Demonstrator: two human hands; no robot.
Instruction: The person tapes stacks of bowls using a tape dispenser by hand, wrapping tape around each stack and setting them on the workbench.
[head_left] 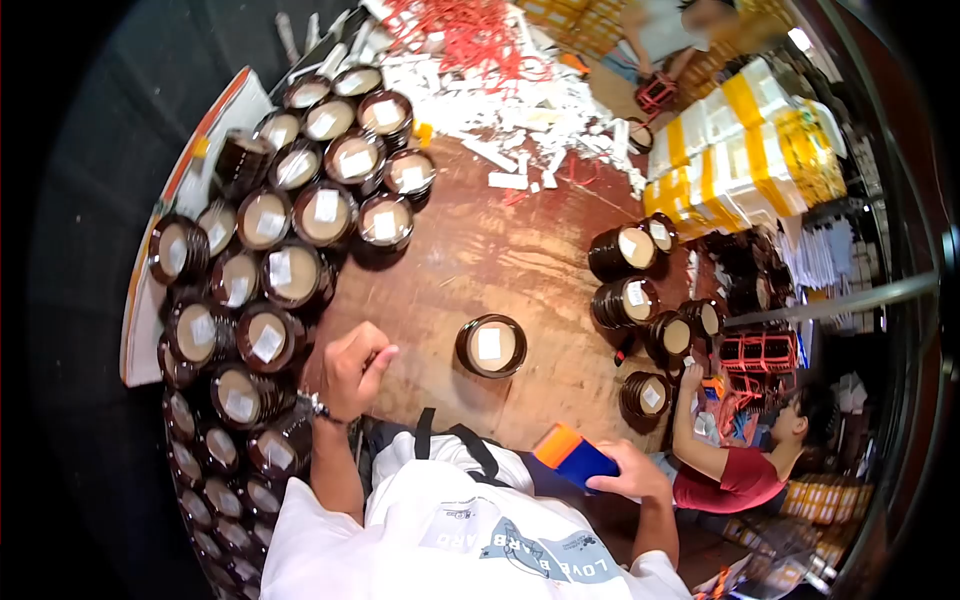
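Stacks of brown dishes (291, 275) with white stickers (325, 205) stood at the left. Near them, the left hand (357, 370) was curled in a loose fist. A round dish (491, 344) sat on the wood (425, 390) between the hands. The right hand (635, 473) held a blue and orange box (578, 460).

Light falls brightly across the middle of my view, laying pale glare on the wooden tabletop (480, 240) and glints on the dark brown dishes (498, 364). My white shirt (410, 530) looks nearly washed out; the far person (662, 32) at upper right is blurred, and fisheye edges bend into black.
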